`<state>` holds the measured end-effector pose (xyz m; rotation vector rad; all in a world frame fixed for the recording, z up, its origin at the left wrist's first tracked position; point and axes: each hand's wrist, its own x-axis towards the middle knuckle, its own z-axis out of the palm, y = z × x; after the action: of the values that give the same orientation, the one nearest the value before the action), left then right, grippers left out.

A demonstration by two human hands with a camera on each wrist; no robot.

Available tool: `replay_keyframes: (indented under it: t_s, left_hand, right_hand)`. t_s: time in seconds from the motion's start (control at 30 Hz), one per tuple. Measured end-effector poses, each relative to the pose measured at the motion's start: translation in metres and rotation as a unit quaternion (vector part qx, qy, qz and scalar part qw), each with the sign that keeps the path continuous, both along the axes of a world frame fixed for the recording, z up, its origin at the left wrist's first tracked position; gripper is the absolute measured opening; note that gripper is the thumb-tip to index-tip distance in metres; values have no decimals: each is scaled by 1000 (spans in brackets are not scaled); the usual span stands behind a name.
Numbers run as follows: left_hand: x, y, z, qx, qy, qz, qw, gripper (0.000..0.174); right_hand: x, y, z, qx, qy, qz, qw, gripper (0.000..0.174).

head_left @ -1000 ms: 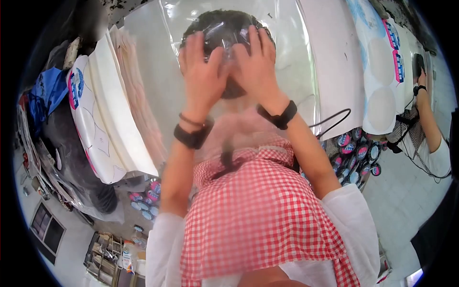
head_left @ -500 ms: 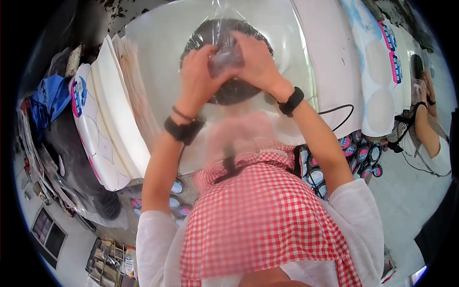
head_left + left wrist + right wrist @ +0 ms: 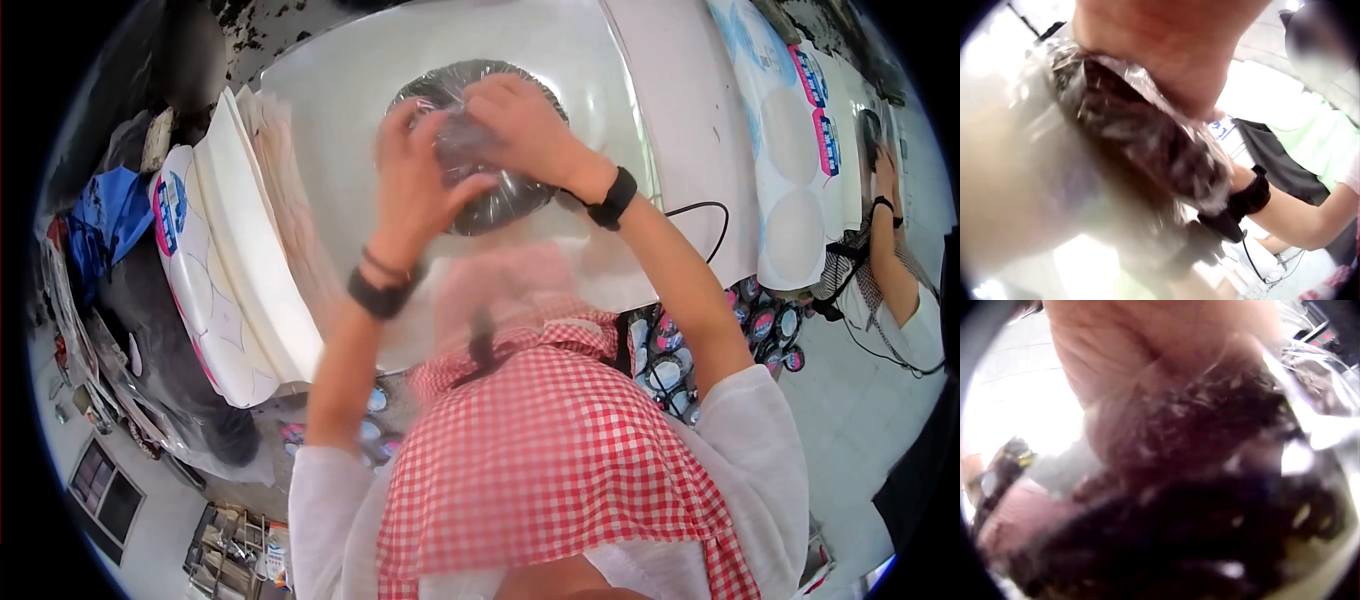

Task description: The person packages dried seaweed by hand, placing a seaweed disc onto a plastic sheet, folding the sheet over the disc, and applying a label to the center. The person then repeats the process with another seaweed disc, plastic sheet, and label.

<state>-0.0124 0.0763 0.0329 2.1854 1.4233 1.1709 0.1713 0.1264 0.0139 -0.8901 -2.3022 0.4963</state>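
A dark round thing (image 3: 500, 205) wrapped in clear, shiny plastic film lies on the smooth pale tabletop (image 3: 330, 80). Both hands work at its top in the head view. My left hand (image 3: 410, 190), blurred, touches the wrap on the left, its thumb spread wide from the fingers. On the other side, my right hand (image 3: 525, 130) has its fingers curled into the crinkled film near the middle. Close up in the left wrist view, the wrapped thing (image 3: 1141, 131) shows a thick dark rim under wrinkled film. Its dark surface (image 3: 1166, 512) fills much of the blurred right wrist view.
Stacked white sheets (image 3: 235, 200) and printed film (image 3: 205, 270) lie left of the tabletop. More printed film (image 3: 790, 150) hangs over the right side. Several labelled round packs (image 3: 765, 325) sit below on the floor. Another person's arm (image 3: 885, 230) reaches in at the far right.
The hands shifted from lying flat on the wrapped thing to bent fingers at its middle. The wrapped thing now sits a little lower in view, and the left hand tilts, thumb spread.
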Motion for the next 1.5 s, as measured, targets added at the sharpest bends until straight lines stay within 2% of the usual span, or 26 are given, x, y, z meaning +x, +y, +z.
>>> replay_keyframes:
  t_s: [0.03, 0.13, 0.17, 0.27, 0.3, 0.4, 0.43, 0.53, 0.6, 0.63, 0.67, 0.7, 0.77, 0.8, 0.83, 0.87, 0.9, 0.97, 1.07, 1.17, 1.27, 1.37, 1.47, 1.5]
  left_hand:
    - [6, -8, -2, -18, -81, 52, 995, 63]
    - [24, 4, -9, -50, 95, 58, 993, 57]
    - [25, 6, -9, -65, 65, 40, 995, 51]
    - [25, 11, -13, -50, 109, 32, 992, 43]
    - [29, 10, -13, -32, 113, 48, 992, 42]
    - [35, 6, -5, -37, 190, 3, 981, 47]
    - [36, 6, -6, -25, 187, -3, 982, 52]
    - [33, 3, 0, -53, 153, -28, 986, 36]
    - [38, 3, 2, -35, 163, -17, 986, 31]
    - [41, 4, -3, -26, 181, -3, 983, 29]
    - [42, 3, -8, -19, 203, 16, 979, 28]
    - [44, 2, -11, -19, 206, 14, 978, 26]
    - [42, 3, -14, -20, 224, 23, 974, 24]
    - [42, 4, -13, -22, 225, 21, 974, 24]
    - [42, 3, -12, -28, 227, 21, 973, 24]
    - [44, 1, -11, -36, 229, 26, 972, 24]
    - [45, 1, -9, -38, 226, 26, 973, 23]
    - [45, 0, -9, -23, 230, 30, 972, 23]
    - [44, 2, -12, -23, 235, 34, 971, 23]
    - [45, 0, -8, -26, 235, 33, 971, 24]
    - [44, 0, -7, -26, 229, 28, 973, 24]
    - [46, 2, -5, -23, 219, 30, 975, 24]
    - [46, 1, -6, -28, 217, 34, 975, 24]
    - [45, 1, -6, -31, 216, 29, 976, 23]
  right_hand:
    - [-2, -3, -3, 13, -25, -10, 1000, 44]
    - [-7, -7, -6, 60, -94, -25, 993, 45]
    - [-6, -7, -1, 44, -125, -26, 991, 46]
    - [12, -15, 12, -74, 39, 29, 996, 53]
    - [18, -21, 14, -61, -2, -21, 998, 56]
    - [31, -57, 9, -40, -121, -164, 978, 67]
    - [22, -55, 15, -82, -151, -176, 969, 67]
    - [7, -60, 10, -126, 5, -185, 975, 67]
    - [3, -58, 4, -65, -63, -196, 977, 66]
    - [8, -58, 8, -58, -60, -184, 979, 64]
    - [18, -58, 13, -54, -53, -167, 983, 63]
    - [39, -53, 19, -13, -40, -103, 994, 57]
    - [97, -32, 32, -211, 33, -100, 972, 44]
    - [150, -11, 12, 37, -73, -250, 965, 33]
    - [204, 9, 39, -55, -194, -351, 915, 34]
    - [246, 25, 48, -16, -186, -495, 849, 44]
    - [283, 32, 37, 185, -322, -511, 775, 50]
    - [305, 57, 39, 46, -356, -505, 785, 56]
    - [303, 90, 16, 22, -391, -491, 778, 50]
    - [302, 109, -13, 104, -455, -483, 741, 40]
    - [323, 122, 8, -74, -407, -381, 827, 35]
    - [344, 122, 23, -70, -248, -400, 879, 40]
    - [314, 108, -1, 114, -369, -505, 772, 42]
    - [308, 107, -4, 124, -367, -501, 774, 44]
